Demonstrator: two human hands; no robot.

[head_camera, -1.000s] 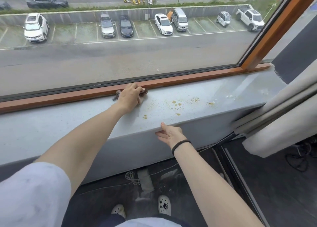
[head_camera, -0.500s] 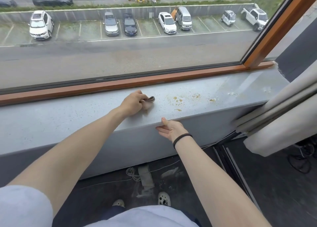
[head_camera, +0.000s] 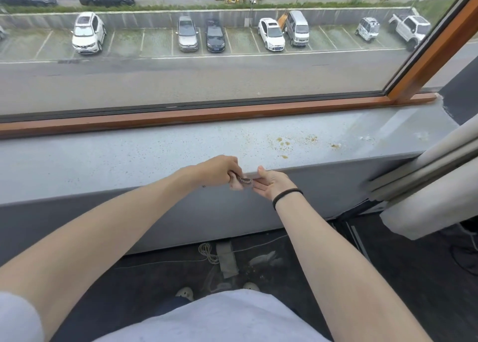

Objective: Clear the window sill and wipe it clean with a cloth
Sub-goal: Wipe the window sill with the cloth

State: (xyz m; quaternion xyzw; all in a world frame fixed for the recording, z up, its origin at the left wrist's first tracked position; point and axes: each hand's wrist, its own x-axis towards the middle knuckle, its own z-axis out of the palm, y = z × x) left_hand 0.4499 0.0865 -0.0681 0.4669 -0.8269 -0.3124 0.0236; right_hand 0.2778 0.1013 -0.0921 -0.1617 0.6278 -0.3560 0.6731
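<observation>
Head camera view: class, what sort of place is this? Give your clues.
Likely an upper-floor room: the window sill under a wooden window frame looks down on a car park, and a curtain hangs at the right.

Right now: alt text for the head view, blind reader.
A person's left hand grips a bunched cloth at the front edge of a grey window sill, the open right hand cupped beside it. Yellowish crumbs lie on the sill to the right; a car park lies outside.
</observation>
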